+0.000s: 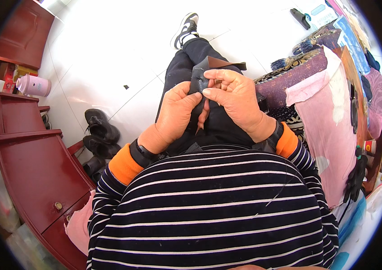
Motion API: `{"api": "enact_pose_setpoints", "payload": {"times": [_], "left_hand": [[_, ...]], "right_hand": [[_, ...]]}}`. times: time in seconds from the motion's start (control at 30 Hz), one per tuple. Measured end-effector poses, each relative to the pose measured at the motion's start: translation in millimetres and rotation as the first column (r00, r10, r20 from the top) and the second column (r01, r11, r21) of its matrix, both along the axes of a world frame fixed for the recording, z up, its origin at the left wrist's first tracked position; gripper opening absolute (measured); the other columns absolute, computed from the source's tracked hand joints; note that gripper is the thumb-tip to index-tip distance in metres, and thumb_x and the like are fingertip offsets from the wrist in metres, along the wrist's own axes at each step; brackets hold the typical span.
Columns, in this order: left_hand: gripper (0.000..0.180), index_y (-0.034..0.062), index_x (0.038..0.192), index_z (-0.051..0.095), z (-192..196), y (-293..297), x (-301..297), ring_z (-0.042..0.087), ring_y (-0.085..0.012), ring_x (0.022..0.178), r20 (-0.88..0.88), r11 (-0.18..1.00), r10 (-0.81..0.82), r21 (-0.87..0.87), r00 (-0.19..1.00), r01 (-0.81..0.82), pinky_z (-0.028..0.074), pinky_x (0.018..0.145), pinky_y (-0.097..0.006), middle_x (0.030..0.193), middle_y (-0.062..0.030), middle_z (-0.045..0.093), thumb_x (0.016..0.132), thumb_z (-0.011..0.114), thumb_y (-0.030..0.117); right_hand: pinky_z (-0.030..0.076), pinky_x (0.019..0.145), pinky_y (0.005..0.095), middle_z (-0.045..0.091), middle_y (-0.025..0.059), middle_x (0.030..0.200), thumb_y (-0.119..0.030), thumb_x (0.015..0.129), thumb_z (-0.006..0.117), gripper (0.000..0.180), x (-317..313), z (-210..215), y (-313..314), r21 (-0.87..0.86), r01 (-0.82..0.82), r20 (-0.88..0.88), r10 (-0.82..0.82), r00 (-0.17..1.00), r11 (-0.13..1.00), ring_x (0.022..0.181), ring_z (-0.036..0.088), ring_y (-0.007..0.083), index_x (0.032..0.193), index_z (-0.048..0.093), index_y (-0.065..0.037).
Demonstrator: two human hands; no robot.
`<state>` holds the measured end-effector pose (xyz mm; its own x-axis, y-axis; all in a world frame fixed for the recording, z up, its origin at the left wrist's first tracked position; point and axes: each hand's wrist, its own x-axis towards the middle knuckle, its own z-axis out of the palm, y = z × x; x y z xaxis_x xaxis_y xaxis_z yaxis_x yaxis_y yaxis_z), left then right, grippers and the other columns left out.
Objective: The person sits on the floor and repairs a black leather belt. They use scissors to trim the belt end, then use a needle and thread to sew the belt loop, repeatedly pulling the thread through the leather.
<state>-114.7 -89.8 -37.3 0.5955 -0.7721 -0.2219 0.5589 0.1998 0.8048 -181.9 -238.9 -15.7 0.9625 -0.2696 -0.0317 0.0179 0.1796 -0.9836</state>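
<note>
Above my lap, both hands grip a dark, leather-like strip (197, 78). It is folded, with a brown face showing toward the far right, where its tail lies over my knee. My left hand (175, 111) is closed on the strip's near left edge. Against the other edge, my right hand (238, 101) pinches it between thumb and fingers. The two thumbs almost meet on the dark surface. Some fingertips are hidden behind the material, and whether a small tool is among them cannot be made out.
Dark red cabinets (24, 166) line the left, with black shoes (102, 126) beside them and a pink canister (34, 85) farther off. On the right, pink cloth (324, 135) drapes over a patterned seat. A black glove (356, 177) and scissors (353, 108) lie by its outer edge.
</note>
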Motion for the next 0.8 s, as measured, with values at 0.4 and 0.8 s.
{"api": "enact_pose_setpoints", "payload": {"times": [0.4, 0.8], "left_hand": [[0.011, -0.0010, 0.104, 0.050, -6.2, -0.6, -1.2, 0.058, -0.0133, 0.057, 0.041, 0.998, -0.037, -0.054, 0.999, 0.039, 0.050, 0.049, -0.025, 0.078, -0.0083, 0.059, 0.096, 0.044, 0.003], [0.007, -0.0004, 0.100, 0.050, 0.6, 0.8, -0.8, 0.057, -0.0130, 0.057, 0.074, 0.998, -0.063, -0.012, 0.995, 0.064, 0.050, 0.049, -0.025, 0.078, -0.0080, 0.059, 0.096, 0.045, 0.003]], "right_hand": [[0.051, 0.058, 0.0218, 0.062, 0.0086, 0.080, 0.009, 0.083, 0.060, 0.024, -2.9, 2.7, -0.6, -0.108, 0.000, -0.092, -0.010, 0.996, 0.994, 0.065, 0.062, 0.0120, 0.107, 0.060, 0.011], [0.049, 0.057, 0.0213, 0.065, 0.0060, 0.077, 0.000, 0.089, 0.060, 0.010, -1.4, 3.7, 0.1, -0.210, -0.021, -0.105, -0.001, 0.994, 0.977, 0.063, 0.059, 0.0094, 0.096, 0.064, 0.006]]}}
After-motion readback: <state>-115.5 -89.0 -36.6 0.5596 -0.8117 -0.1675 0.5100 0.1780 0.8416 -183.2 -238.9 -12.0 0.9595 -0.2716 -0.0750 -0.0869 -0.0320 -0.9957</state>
